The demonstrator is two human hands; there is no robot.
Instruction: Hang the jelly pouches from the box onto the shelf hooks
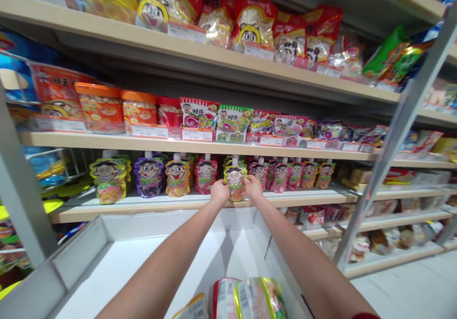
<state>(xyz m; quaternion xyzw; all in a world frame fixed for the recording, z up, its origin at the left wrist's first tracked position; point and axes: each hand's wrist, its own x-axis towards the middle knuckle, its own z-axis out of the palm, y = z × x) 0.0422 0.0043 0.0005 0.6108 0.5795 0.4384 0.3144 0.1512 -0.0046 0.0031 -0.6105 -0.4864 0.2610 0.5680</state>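
Observation:
Both arms reach forward to a shelf lined with cartoon-face spouted pouches. My left hand pinches the left edge of a yellow-green spouted pouch, and my right hand pinches its right edge. The pouch stands upright at the shelf's front, its white cap on top. Directly left of it is a red spouted pouch; to the right stands a pink spouted pouch. Farther left are an orange pouch, a purple pouch and a larger yellow-green pouch.
Below my arms lies a white-walled bin holding several plastic packages. Candy bags and orange-lidded tubs line the shelf above. A slanted metal post rises at the right, a grey post at the left.

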